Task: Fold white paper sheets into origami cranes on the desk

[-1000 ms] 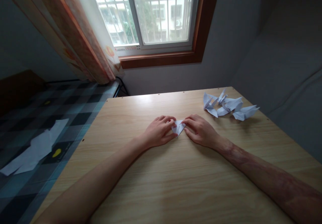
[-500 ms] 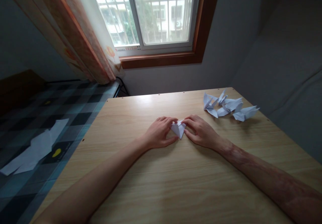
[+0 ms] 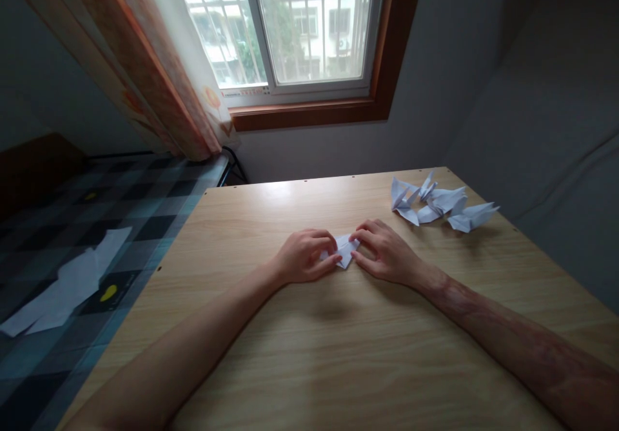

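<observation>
A small folded piece of white paper point(image 3: 345, 250) lies between my hands near the middle of the wooden table point(image 3: 309, 347). My left hand point(image 3: 308, 255) is closed on its left side, thumb and fingers curled over the paper and hiding part of it. On the opposite side, my right hand point(image 3: 382, 250) pinches the right edge with thumb and fingertips. Creases and a pointed lower end show on the paper's visible face. Several folded white paper cranes point(image 3: 435, 205) are bunched at the table's far right.
To the left, white paper strips point(image 3: 72, 286) rest on a bed with a checked cover point(image 3: 29, 379). A curtain point(image 3: 159, 63) hangs beside the window point(image 3: 314, 31) behind the table. The wall stands close along the table's right side.
My left hand has curled in further and sits slightly lower over the paper's left side. The paper has shifted and turned a little; its outline looks wider. My right hand has barely moved.
</observation>
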`<control>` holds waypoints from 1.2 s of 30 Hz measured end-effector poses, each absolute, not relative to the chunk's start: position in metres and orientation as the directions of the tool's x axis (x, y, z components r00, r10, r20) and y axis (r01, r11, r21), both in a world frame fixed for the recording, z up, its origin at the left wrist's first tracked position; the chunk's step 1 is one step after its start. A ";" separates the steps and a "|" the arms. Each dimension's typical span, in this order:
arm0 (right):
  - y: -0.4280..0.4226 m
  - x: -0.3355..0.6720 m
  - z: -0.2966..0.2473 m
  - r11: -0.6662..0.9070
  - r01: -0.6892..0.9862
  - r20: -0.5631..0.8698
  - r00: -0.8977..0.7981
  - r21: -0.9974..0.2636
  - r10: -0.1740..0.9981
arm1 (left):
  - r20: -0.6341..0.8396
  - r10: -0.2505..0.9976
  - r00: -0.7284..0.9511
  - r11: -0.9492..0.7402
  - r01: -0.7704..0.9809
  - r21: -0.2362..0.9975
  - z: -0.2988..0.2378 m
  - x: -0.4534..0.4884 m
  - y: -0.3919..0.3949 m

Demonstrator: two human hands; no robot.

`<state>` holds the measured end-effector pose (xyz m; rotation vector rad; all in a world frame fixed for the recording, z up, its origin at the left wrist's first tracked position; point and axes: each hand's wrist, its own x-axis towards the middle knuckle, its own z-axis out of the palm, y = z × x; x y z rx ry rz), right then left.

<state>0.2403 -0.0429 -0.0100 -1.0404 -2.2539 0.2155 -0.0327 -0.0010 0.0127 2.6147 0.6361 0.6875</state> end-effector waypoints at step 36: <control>-0.046 0.242 -0.011 0.820 0.530 0.574 -0.610 -0.218 0.547 | 0.293 0.458 0.839 -0.881 0.386 0.273 0.004 -0.033 0.011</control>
